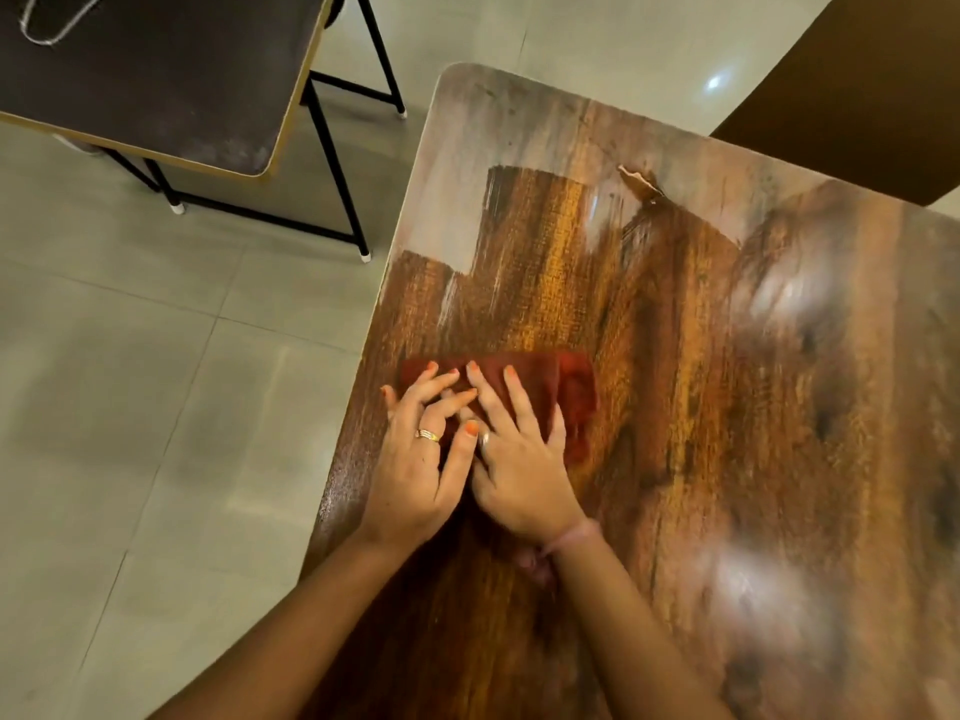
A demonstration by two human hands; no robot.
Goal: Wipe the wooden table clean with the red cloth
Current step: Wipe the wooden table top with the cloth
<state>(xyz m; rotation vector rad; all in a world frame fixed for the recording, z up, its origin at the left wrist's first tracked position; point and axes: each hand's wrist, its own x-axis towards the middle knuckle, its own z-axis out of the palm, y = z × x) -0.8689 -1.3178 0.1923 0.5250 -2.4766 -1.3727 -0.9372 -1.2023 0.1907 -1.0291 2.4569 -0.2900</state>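
The red cloth (566, 387) lies flat on the wooden table (727, 381), close to its left edge. My left hand (415, 459) and my right hand (519, 459) both press down on the cloth with spread, fairly straight fingers, and the left fingers overlap the right ones. Beyond the cloth, a dark glossy patch of table contrasts with a pale dusty film along the far edge and far left corner. A chipped flake of the tabletop (641, 181) sticks up near the far edge.
A dark table with black metal legs (156, 85) stands on the tiled floor (130, 407) to the upper left. A brown chair or panel (857, 96) is at the upper right, beyond the table's far edge.
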